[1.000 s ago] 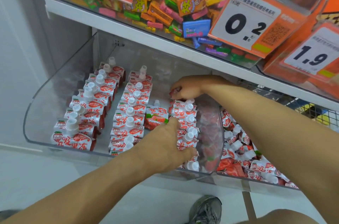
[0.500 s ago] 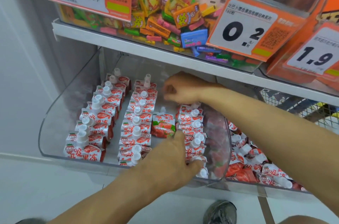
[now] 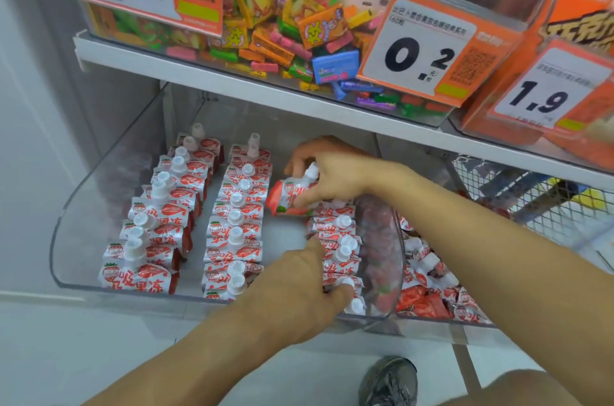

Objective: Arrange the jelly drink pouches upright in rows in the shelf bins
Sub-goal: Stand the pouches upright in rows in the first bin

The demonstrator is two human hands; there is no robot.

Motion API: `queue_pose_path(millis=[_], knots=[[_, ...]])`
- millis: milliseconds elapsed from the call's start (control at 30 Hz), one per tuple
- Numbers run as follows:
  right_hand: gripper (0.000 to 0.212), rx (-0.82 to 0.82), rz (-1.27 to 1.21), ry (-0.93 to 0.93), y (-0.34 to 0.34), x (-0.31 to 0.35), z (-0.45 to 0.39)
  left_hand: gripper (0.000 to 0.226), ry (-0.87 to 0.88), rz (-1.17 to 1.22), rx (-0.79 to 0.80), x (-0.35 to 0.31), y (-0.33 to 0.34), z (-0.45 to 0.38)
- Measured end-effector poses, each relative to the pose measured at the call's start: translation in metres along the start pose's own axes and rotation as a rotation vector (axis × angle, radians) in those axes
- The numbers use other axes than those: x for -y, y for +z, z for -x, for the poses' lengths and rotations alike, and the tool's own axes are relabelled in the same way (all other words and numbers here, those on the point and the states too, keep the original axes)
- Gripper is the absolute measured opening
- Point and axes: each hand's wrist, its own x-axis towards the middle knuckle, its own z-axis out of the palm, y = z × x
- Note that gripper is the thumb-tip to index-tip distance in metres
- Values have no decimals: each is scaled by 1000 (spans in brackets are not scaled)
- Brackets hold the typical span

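Setting strawberry jelly pouch (image 3: 292, 198) upright at back of right-hand row (image 3: 335, 249) in clear bin (image 3: 99, 199): my right hand (image 3: 335, 173) pinched it below cap, tilted; left hand (image 3: 292, 292), fingers curled, steadied row. Best straightened before release.

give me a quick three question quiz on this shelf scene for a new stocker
1. True or false: the right hand grips a tilted jelly pouch above the back of the right-hand row.
2. How many pouch rows stand in the clear bin? A) two B) three C) five
3. Fill in: the left hand rests its fingers on the ____ end of the right-hand row.

Key: 1 true; 2 B; 3 front
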Motion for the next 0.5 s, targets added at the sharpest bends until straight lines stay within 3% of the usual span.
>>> queue_pose_path(millis=[133, 267, 500], knots=[[35, -180, -200, 245, -18, -12, 24, 51, -8, 34, 13, 2, 1, -2], [37, -303, 16, 311, -16, -36, 16, 52, -17, 64, 43, 2, -1, -3], [38, -75, 293, 280, -10, -58, -8, 52, -33, 113, 78, 2, -3, -4]])
